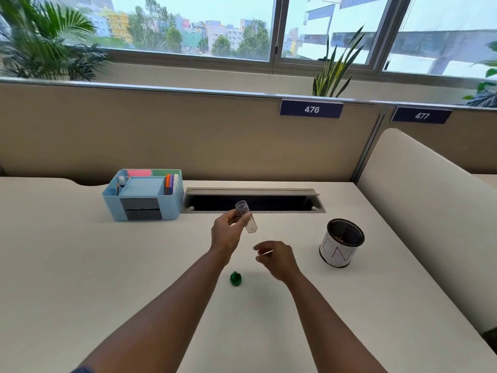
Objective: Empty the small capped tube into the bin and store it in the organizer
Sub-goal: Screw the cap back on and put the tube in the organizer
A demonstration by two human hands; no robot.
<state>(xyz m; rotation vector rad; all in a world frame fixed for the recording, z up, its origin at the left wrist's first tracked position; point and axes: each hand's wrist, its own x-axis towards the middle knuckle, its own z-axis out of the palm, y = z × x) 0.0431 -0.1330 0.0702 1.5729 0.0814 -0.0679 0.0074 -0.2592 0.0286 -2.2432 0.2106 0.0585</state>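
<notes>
Tube first: the small clear plastic tube (246, 217) is pinched between the thumb and fingertips of my left hand (228, 232), held up above the white desk (80, 265). It is tilted, its open mouth up and toward the far side, its closed end down and to the right. I cannot make out anything definite inside it. My grip is around its upper half, fingers pressed together on the wall of the tube.

My right hand (277, 258) hovers just to the right and nearer to me, apart from the tube, fingers loosely curled and holding nothing that I can see; it is a little blurred.

On the desk between my two forearms lies the small green cap (235, 279), off the tube and well apart from it.

Further right stands the round bin (341, 243), black mesh inside with a white paper band around its wall, with something small and brownish at the bottom.

Far left, against the beige partition (188, 135), sits the light blue plastic organizer (142, 195), with grey drawers in front and pens and coloured notes in its top compartments. A grey cable slot (252, 201) runs along the desk just beside it.
</notes>
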